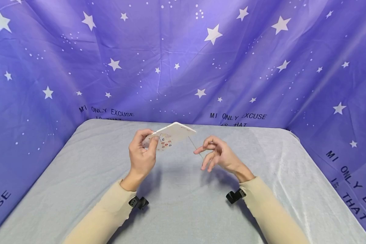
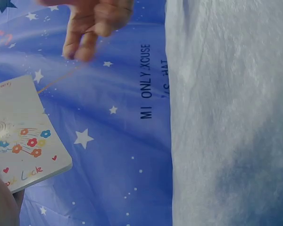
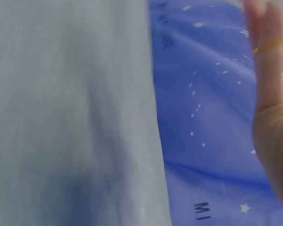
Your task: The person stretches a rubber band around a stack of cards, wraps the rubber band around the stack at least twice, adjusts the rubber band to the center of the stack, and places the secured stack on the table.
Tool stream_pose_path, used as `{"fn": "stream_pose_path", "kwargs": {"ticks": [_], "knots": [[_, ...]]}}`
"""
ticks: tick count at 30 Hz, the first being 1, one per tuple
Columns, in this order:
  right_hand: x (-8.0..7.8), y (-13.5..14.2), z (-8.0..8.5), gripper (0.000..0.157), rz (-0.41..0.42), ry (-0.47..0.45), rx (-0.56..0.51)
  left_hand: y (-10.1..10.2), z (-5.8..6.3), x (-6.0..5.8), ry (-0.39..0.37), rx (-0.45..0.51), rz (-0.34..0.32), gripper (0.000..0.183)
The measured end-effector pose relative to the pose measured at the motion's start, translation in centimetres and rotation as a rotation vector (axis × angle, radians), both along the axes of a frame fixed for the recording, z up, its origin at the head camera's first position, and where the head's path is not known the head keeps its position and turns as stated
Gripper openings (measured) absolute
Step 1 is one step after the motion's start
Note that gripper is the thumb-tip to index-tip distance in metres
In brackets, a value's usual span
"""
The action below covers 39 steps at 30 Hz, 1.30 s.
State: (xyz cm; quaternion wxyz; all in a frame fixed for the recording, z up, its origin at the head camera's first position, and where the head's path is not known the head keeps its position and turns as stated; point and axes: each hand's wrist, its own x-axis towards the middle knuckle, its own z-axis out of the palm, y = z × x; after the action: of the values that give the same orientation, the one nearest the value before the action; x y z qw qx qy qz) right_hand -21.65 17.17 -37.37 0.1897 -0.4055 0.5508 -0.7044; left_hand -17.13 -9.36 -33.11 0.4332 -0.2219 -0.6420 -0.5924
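Raised above the table, a small white notebook [image 1: 178, 135] tilts in my left hand [image 1: 141, 152], the thumb on its cover and the fingers behind. Colourful flowers, hearts and lettering decorate that cover [image 2: 30, 141] in the left wrist view. From the notebook's right side a thin elastic band [image 1: 192, 143] runs taut to my right hand [image 1: 221, 156], whose bent fingers hold it away from the notebook. In the right wrist view the band [image 3: 272, 45] looks yellow-orange and crosses a finger. The notebook's back is hidden.
A light grey cloth covers the table [image 1: 183, 210] beneath both hands. Behind it and at the sides hangs a purple curtain [image 1: 177, 88] with white stars and black lettering. Each sleeve cuff has a small black device [image 1: 138, 202] strapped at the wrist.
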Motion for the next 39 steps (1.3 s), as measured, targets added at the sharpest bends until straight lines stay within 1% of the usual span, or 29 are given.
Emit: {"fn": "stream_pose_path", "kwargs": {"ticks": [1, 2, 4, 6, 9, 13, 16, 21, 23, 25, 27, 29, 31, 32, 34, 35, 37, 39], "knots": [[-0.4, 0.1, -0.3, 0.052, 0.094, -0.04, -0.089, 0.0, -0.1, 0.0, -0.019, 0.011, 0.002, 0.014], [-0.7, 0.2, -0.6, 0.06, 0.171, -0.071, -0.153, 0.0, -0.1, 0.0, -0.031, 0.018, 0.003, 0.014], [-1.1, 0.2, -1.2, 0.079, 0.284, -0.119, -0.218, 0.0, -0.1, 0.1, -0.04, 0.03, 0.006, 0.013], [-1.3, 0.0, -1.7, 0.084, 0.353, -0.164, -0.233, 0.0, 0.0, 0.1, -0.04, 0.034, 0.012, 0.013], [-1.1, -0.7, -2.2, 0.091, 0.403, -0.213, -0.238, 0.0, 0.0, 0.2, -0.041, 0.041, 0.03, 0.013], [-0.5, -1.6, -2.5, 0.09, 0.466, -0.289, -0.277, 0.1, 0.1, 0.2, -0.037, 0.065, 0.062, 0.013], [0.0, -2.2, -2.7, 0.087, 0.493, -0.377, -0.302, 0.3, 0.1, 0.2, -0.009, 0.085, 0.067, 0.013], [0.4, -2.6, -2.7, 0.089, 0.495, -0.558, -0.341, 0.5, 0.3, 0.4, 0.061, 0.109, 0.07, 0.011], [0.4, -2.7, -2.8, 0.085, 0.502, -0.635, -0.34, 0.5, 0.4, 0.5, 0.11, 0.109, 0.072, 0.011], [0.3, -2.6, -2.8, 0.081, 0.525, -0.695, -0.333, 0.7, 0.6, 0.5, 0.182, 0.09, 0.056, 0.009], [0.0, -2.3, -3.0, 0.079, 0.568, -0.736, -0.32, 0.9, 0.8, 0.6, 0.284, 0.053, 0.009, 0.007], [-0.3, -2.0, -3.2, 0.08, 0.619, -0.749, -0.299, 1.1, 1.0, 0.6, 0.399, -0.002, -0.035, 0.005], [-0.6, -1.7, -3.4, 0.079, 0.641, -0.772, -0.261, 1.4, 1.1, 0.6, 0.519, -0.069, -0.079, 0.005], [-0.7, -1.5, -3.4, 0.077, 0.643, -0.795, -0.233, 1.6, 1.1, 0.6, 0.576, -0.104, -0.094, 0.004], [-0.9, -1.1, -3.4, 0.073, 0.633, -0.84, -0.185, 1.9, 1.0, 0.7, 0.675, -0.182, -0.092, 0.004], [-0.9, -0.9, -3.3, 0.069, 0.619, -0.863, -0.164, 2.0, 1.0, 0.7, 0.712, -0.219, -0.093, 0.005], [-0.9, -0.6, -3.1, 0.064, 0.593, -0.903, -0.141, 2.2, 0.9, 0.7, 0.765, -0.289, -0.091, 0.008], [-0.9, -0.3, -2.9, 0.061, 0.565, -0.915, -0.136, 2.3, 0.8, 0.8, 0.778, -0.341, -0.086, 0.01]]}}
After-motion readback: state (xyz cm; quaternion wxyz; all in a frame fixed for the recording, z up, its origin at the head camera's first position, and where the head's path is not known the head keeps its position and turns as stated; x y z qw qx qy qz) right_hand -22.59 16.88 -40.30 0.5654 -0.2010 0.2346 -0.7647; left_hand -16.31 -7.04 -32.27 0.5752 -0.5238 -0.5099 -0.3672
